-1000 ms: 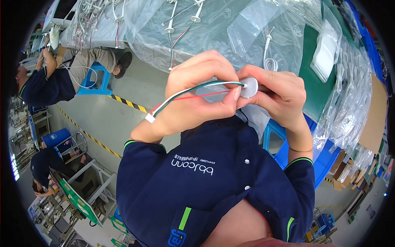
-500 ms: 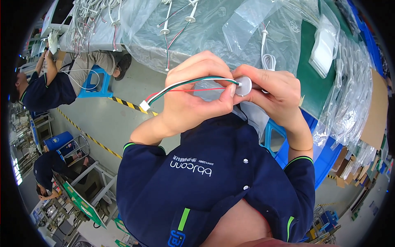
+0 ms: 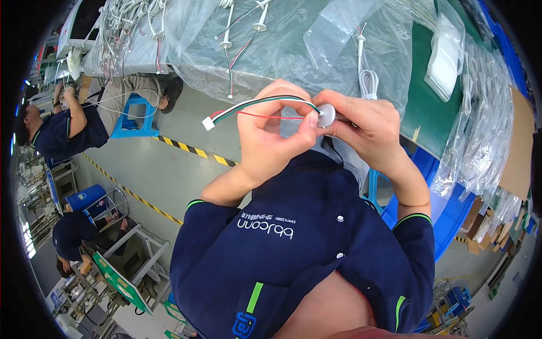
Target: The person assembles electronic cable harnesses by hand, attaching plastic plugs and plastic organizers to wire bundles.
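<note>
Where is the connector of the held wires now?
In the head view, the connector is left of the left hand, at the end of the wires.

The left hand [image 3: 270, 133] and the right hand [image 3: 370, 129] nearly meet, fingers [image 3: 284, 90] curled, each thumb [image 3: 308, 129] closed toward the forefinger [image 3: 343, 103] in a pinch; both forearms [image 3: 412, 183] are bare and angle inward.

Upper garment: navy-blue shirt [image 3: 220, 271], short-sleeved, worn open at the neck. Sleeve hems finished with bright green piping [image 3: 415, 217]. White lettering [image 3: 265, 227] runs across the front. Two round, white buttons [image 3: 340, 218] observed. Person's left: green stripe [image 3: 258, 296] adjoining blue emblem [image 3: 244, 325]. Person's right: narrower green strip [image 3: 400, 311].
</note>
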Demonstrator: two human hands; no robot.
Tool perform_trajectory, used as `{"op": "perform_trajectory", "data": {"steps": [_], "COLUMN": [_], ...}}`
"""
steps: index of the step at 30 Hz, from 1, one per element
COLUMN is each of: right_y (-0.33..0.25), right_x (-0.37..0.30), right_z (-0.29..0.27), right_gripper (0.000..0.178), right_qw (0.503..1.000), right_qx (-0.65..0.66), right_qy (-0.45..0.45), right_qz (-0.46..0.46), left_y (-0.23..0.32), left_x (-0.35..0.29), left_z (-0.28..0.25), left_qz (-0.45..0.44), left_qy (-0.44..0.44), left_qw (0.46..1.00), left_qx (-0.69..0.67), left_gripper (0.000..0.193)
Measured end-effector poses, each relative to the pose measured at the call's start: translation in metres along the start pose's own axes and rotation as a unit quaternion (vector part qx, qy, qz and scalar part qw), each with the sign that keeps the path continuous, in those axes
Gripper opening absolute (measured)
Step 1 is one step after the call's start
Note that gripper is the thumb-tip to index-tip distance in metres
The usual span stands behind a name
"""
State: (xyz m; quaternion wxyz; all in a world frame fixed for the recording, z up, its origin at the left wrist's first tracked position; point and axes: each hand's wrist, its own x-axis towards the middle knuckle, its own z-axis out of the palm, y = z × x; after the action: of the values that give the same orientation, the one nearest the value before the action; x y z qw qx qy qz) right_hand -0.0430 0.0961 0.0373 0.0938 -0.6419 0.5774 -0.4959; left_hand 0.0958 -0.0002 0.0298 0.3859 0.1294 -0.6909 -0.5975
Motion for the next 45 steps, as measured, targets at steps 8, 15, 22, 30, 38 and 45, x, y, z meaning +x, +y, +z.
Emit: {"op": "perform_trajectory", "data": {"steps": [8,15,22,30,38,45], "right_y": [-0.001,0.002,0.002,-0.001,-0.011,-0.011], "right_x": [-0.004,-0.011,-0.011,-0.006,0.0,0.0], "right_z": [0.003,0.007,0.008,0.005,-0.007,-0.007], "right_gripper": [0.033,0.033,0.033,0.032,0.03,0.032], "right_qw": [0.998,0.998,0.999,0.996,0.967,0.958], "right_qx": [0.015,0.024,-0.002,0.042,0.209,0.24], "right_qy": [-0.002,-0.001,-0.003,-0.01,0.015,0.014], "right_qz": [0.055,0.054,0.054,0.082,0.143,0.156], "left_y": [-0.007,-0.008,-0.007,-0.003,0.017,0.013], "left_x": [-0.009,-0.013,-0.014,-0.005,0.015,0.021], "left_z": [0.003,0.002,0.001,0.001,-0.003,-0.006], "left_qz": [-0.014,0.008,-0.015,0.025,0.087,0.166], "left_qy": [0.027,0.011,0.012,0.019,-0.003,-0.057], "left_qw": [1.0,0.999,0.998,0.996,0.994,0.976], "left_qx": [-0.009,0.045,0.058,0.088,0.071,0.132], "left_gripper": [0.008,0.01,0.009,0.009,0.006,0.007]}}
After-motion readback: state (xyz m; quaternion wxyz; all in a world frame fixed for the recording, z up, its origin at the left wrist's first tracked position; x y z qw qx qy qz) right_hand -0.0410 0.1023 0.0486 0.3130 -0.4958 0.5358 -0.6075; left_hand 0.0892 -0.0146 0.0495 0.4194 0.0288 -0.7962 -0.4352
